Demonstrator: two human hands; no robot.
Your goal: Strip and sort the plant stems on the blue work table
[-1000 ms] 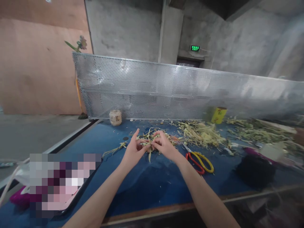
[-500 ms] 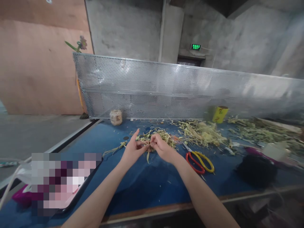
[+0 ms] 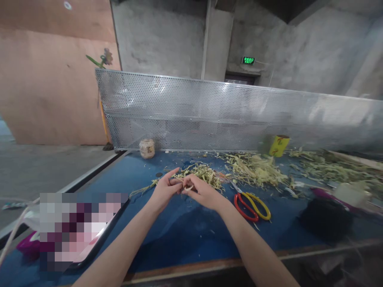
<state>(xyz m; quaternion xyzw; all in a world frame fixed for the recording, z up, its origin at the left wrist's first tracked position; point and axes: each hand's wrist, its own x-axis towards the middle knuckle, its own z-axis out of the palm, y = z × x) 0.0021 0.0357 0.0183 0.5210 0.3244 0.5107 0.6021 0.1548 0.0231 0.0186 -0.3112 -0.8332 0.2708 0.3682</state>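
Over the blue work table [image 3: 176, 247], my left hand [image 3: 164, 190] and my right hand [image 3: 204, 193] meet fingertip to fingertip. Both pinch a thin, pale plant strip [image 3: 189, 188], which curls at the right fingertips. My left thumb or finger points up, apart from the pinch. Just behind the hands lies a small pile of yellow-green dried plant strips [image 3: 206, 174], partly hidden by them. A longer strip bundle [image 3: 143, 189] lies left of my left hand. Scissors [image 3: 251, 205] with one red and one yellow handle rest right of my right wrist.
A larger heap of dried strips [image 3: 255, 169] and a yellow can [image 3: 279, 145] stand toward the back right. A whitish jar [image 3: 147, 148] sits near the perforated metal panel [image 3: 179, 103]. A tablet-like device [image 3: 101, 227], its screen blurred, lies front left; a black object [image 3: 326, 215] lies right.
My hands have drawn slightly nearer and left. My right fingers have turned over, and a curled pale strip now shows at them; a leaf hanging below the hands no longer shows.
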